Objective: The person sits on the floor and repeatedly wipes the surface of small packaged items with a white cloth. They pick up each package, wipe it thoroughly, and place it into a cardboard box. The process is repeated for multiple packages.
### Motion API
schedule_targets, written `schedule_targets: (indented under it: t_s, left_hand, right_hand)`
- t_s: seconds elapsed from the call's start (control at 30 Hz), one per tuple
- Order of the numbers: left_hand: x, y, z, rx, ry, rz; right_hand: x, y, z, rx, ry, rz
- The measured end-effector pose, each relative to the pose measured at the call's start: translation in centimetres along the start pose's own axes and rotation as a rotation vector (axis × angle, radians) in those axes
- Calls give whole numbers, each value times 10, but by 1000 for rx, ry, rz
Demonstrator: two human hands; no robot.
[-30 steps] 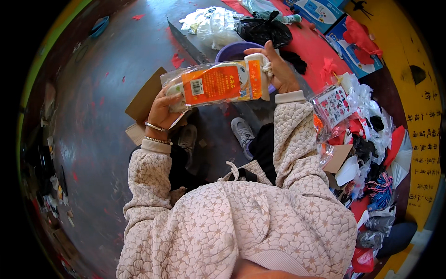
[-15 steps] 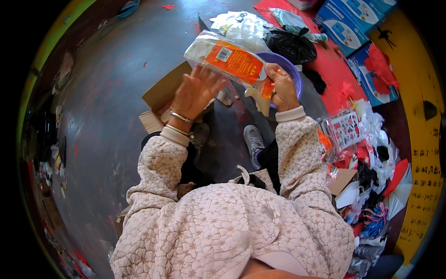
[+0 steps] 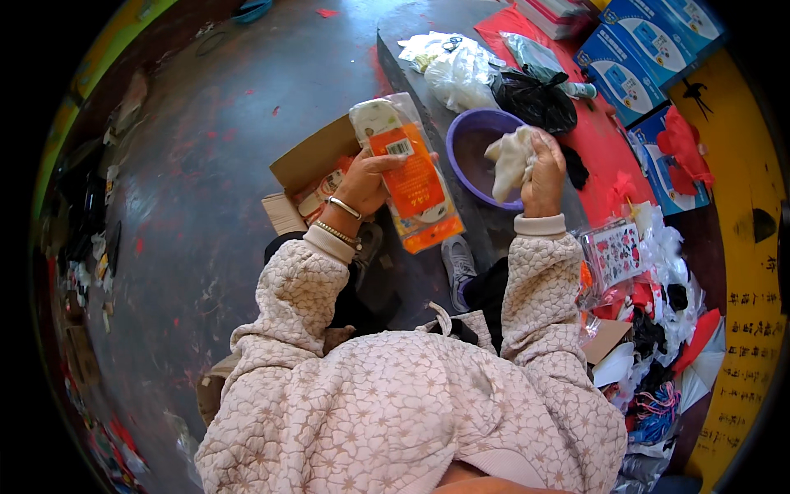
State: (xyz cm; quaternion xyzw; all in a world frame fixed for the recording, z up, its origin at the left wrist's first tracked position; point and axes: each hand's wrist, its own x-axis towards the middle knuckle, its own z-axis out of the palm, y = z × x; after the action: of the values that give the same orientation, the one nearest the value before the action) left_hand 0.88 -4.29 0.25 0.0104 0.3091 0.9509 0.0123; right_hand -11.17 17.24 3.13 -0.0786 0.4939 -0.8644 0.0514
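My left hand (image 3: 366,183) is closed on the edge of a flat clear plastic packet (image 3: 420,185) with an orange label and pale patterned contents. It holds the packet tilted over the floor, beside an open cardboard box (image 3: 306,155). Similar orange-labelled packets (image 3: 323,194) lie in that box, partly hidden by my left hand. A crumpled cream cloth (image 3: 510,162) is bunched in my right hand (image 3: 545,177), its loose end hanging over the right side of a purple basin (image 3: 454,144). The cloth and the packet are apart.
Beyond the basin lie a white plastic bag (image 3: 461,76) and a black plastic bag (image 3: 539,100) by a red sheet (image 3: 605,160). Blue boxes (image 3: 617,78) are stacked at the far right. Mixed plastic wrappings (image 3: 666,272) heap up at my right. My shoe (image 3: 457,265) is below the packet.
The packet has passed from my right hand to my left, which was open beside it. My right hand has moved right with the cream cloth, away from the packet.
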Motion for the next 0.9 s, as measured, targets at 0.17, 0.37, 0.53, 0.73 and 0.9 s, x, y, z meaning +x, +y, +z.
schedule_targets:
  t_s: [0.17,0.37,0.53,0.73,0.9]
  left_hand:
    - [-3,-21,11,484,4,-121]
    - [-9,-29,13,182,1,-428]
    - [-9,-24,17,-16,-149,-374]
    - [-2,-34,5,101,-68,-443]
    - [-10,-21,6,183,-35,-320]
  right_hand:
    - [-35,8,66,-721,-432,-635]
    - [-11,36,59,-1040,-382,-755]
    - [36,22,3,-769,131,-260]
    - [-17,11,65,-947,-556,-893]
    - [-9,38,47,-1049,-445,-668]
